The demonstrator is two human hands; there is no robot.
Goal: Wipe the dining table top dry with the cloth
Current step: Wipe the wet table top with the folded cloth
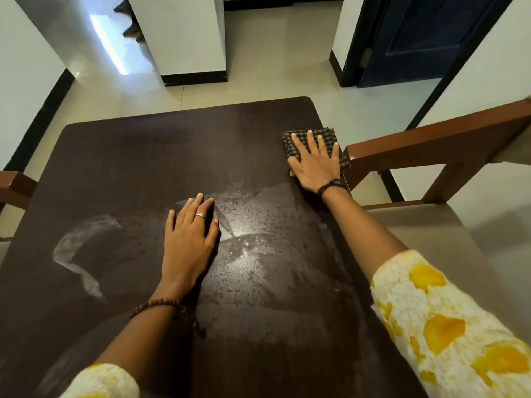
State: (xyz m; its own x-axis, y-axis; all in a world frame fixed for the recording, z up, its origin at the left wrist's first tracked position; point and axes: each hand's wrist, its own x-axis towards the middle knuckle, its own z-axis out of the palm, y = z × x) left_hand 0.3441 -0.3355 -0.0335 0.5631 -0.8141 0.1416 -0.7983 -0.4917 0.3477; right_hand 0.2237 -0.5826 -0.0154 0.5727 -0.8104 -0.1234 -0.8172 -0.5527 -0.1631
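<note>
Cloth (330, 136), checked and folded, sits at the desk's (143, 156) right edge, centre-right of frame, pinned under the right hand (314, 162), fingers spread flat to press it into the wet. Left hand (189, 239), flat, holding nothing, rests mid-desk, probably bracing. Droplets and smears mid-frame, so far from dry. Cloth's near part hidden under the palm; desk's near edge cut off.

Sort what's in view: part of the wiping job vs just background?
Job: checked cloth pressed flat under right hand; dark table top; wet patch; left hand flat on the table.
Background: wooden chair on the right; blue door; tiled floor.
</note>
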